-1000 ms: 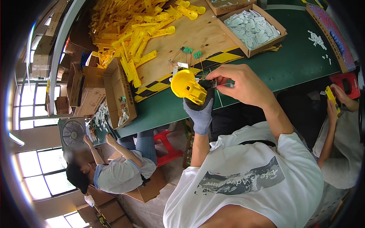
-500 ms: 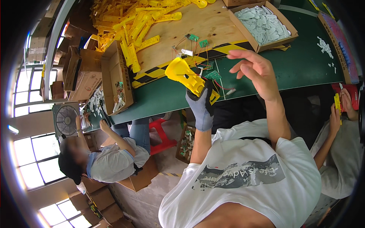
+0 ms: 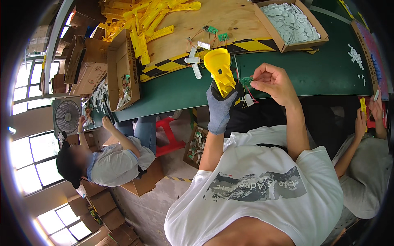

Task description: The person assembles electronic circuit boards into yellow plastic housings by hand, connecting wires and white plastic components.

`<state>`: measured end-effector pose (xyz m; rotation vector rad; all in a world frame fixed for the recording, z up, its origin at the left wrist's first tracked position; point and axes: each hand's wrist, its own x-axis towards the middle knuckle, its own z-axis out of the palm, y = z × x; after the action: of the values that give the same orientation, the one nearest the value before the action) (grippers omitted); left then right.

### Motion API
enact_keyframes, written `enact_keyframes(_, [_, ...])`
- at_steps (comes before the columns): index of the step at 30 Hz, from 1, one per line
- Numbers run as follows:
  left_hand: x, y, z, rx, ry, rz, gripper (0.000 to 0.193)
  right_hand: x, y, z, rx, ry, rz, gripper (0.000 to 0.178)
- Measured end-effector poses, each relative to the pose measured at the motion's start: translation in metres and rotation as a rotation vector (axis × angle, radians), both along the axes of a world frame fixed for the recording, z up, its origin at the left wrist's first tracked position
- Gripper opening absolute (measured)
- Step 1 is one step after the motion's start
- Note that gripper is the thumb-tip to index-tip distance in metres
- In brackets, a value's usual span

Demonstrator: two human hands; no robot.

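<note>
My left hand [image 3: 221,107], in a grey glove with dark fingers, is closed around the narrow end of a yellow plastic housing [image 3: 218,65]. Its wide, rounded end points up and away from me. Just to the right, my bare right hand [image 3: 277,85] pinches the edge of a small green circuit board [image 3: 246,81] between thumb and fingers. Thin wires run from the board, and a white piece [image 3: 248,99] hangs below it near the gloved hand. Several white parts [image 3: 193,60] lie left of the housing, by more wired green boards [image 3: 222,37].
Yellow housings [image 3: 150,20] pile up at the back left. A carton of white pieces [image 3: 293,24] stands at the back right, another carton [image 3: 123,74] at the left. Black-yellow tape edges the wooden board [image 3: 221,16]. Co-workers sit left [image 3: 113,164] and right [image 3: 361,176].
My right hand, open and apart before, has come down and left and now grips the circuit board. The yellow housing has turned more upright. More white parts show left of it.
</note>
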<state>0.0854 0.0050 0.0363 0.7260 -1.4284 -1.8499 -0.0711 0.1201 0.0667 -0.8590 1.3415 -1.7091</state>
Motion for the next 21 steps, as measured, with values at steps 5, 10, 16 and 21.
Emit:
enact_keyframes(5, [0.001,0.002,0.009,-0.066,-0.116,-0.084,0.052,-0.006,0.003,-0.007,0.073,-0.107,0.110,0.022])
enact_keyframes(10, [0.003,0.003,0.020,-0.309,-0.120,-0.105,0.038,-0.010,0.004,-0.010,0.168,-0.056,0.141,0.018])
enact_keyframes(16, [0.001,-0.010,0.001,-0.256,-0.144,-0.175,0.050,-0.011,0.009,-0.013,0.127,-0.009,0.120,0.011])
enact_keyframes(21, [-0.018,-0.012,-0.030,0.359,0.209,-0.292,0.045,-0.008,0.004,-0.002,0.124,-0.010,0.113,0.011])
